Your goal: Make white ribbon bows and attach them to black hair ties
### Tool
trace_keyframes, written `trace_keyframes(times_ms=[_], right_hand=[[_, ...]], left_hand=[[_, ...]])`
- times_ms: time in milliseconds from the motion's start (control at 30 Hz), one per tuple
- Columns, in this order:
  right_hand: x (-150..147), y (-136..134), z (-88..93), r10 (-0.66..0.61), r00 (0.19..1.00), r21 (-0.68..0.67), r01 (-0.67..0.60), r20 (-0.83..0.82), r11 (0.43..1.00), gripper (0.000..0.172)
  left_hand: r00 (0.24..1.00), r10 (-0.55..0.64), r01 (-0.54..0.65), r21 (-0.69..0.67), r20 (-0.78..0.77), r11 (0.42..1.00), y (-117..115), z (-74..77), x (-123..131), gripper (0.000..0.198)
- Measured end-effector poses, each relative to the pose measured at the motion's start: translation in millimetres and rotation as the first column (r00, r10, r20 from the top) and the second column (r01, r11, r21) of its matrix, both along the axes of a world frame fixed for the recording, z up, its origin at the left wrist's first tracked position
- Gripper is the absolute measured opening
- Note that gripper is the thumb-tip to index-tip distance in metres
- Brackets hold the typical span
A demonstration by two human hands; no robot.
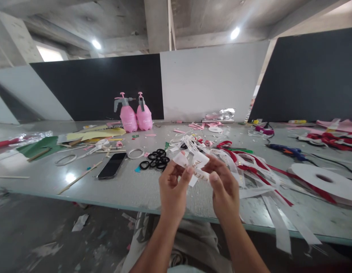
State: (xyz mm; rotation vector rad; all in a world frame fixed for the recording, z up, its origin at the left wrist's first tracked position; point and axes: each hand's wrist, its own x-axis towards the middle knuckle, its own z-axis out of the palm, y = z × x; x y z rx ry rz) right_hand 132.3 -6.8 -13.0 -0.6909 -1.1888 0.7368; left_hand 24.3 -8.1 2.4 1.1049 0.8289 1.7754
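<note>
Between my two hands is a white printed ribbon (201,161) with gold lettering, looped and crossed over itself in the middle. My left hand (175,185) pinches its left part between thumb and fingers. On the other side, my right hand (225,186) grips the right part, thumb pressed near the lettering. Both hands are raised over the front part of the table. Behind and left of them lies a heap of black hair ties (156,159). White and red ribbon strips (258,170) spread out just right of my right hand.
A phone (112,165) lies left of the hair ties. Two pink spray bottles (129,118) stand at the back. A white ribbon spool (325,182) and a blue glue gun (286,151) are at the right. Ribbon ends hang over the table's front edge (116,204).
</note>
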Motion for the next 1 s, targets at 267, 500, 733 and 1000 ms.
trace_keyframes(times_ms=[267,500,733,1000], right_hand=[[5,18,7.8,-0.012,0.997,-0.192,-0.004,-0.079,0.981,0.022],[6,14,4.5,0.117,0.992,-0.22,-0.104,0.046,0.97,0.021],[4,7,8.1,0.142,0.982,-0.196,-0.116,0.123,0.974,0.022],[32,6,9.1,0.041,0.947,-0.163,0.012,0.318,0.987,0.026]], left_hand=[[0.926,0.108,-0.034,0.204,-0.362,0.978,-12,-5.1,-6,0.024],[0.965,-0.003,0.01,0.024,-0.261,1.0,0,-9.3,-18,0.038],[0.985,-0.107,0.09,-0.127,-0.138,0.988,4,-1.9,-14,0.032],[0.96,-0.173,0.146,-0.136,-0.218,0.98,8,-8.7,-20,0.031]])
